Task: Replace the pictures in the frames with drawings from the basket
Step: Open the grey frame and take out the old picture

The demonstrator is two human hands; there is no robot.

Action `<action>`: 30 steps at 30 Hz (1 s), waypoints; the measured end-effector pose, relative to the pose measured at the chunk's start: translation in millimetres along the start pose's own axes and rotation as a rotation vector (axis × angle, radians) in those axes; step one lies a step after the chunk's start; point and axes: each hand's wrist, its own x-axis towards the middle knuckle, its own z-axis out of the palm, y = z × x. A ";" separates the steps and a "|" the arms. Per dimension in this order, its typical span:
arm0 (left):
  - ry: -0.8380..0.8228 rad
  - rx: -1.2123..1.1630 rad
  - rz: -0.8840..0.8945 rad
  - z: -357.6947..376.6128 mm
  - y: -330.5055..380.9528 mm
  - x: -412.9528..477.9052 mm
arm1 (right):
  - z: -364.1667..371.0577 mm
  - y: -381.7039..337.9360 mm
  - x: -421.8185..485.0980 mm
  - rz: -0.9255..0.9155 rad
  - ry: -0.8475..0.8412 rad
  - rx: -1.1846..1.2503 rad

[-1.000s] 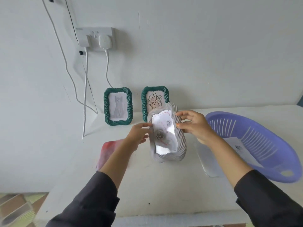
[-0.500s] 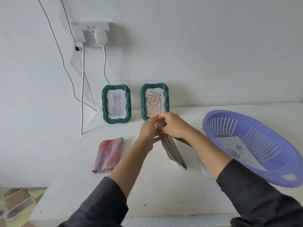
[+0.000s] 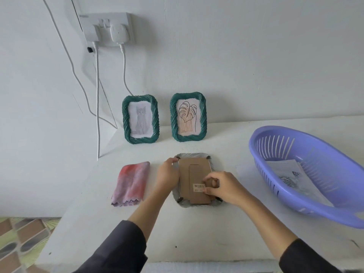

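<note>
A grey frame (image 3: 194, 155) lies face down on the white table, its brown cardboard back (image 3: 194, 175) turned up. My left hand (image 3: 167, 174) holds the frame's left edge, fingers curled around it. My right hand (image 3: 222, 185) rests on the lower right of the back, fingertips by the barcode sticker. Two green frames stand against the wall: one with a cat drawing (image 3: 140, 119), one with a leaf picture (image 3: 188, 117). The purple basket (image 3: 307, 203) at the right holds paper drawings (image 3: 285, 171).
A pink and purple cloth (image 3: 131, 183) lies left of the grey frame. A clear sheet (image 3: 243, 172) lies between frame and basket. White cables (image 3: 97, 107) hang from the wall socket (image 3: 107, 29) down to the table's back left corner.
The grey frame, held upright with a drawing at its front a second ago, has been turned over and laid face down on the table. Both hands came down with it.
</note>
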 end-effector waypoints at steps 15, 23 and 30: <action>-0.059 0.245 0.147 -13.6 2.7 39.7 | -22.6 6.1 57.8 0.097 0.252 0.016; -0.138 0.193 0.195 -15.0 -7.3 55.7 | -13.7 25.1 86.3 0.052 0.213 -0.110; -0.140 0.183 0.194 -12.0 -6.8 66.3 | -20.9 25.8 98.1 0.028 0.166 -0.190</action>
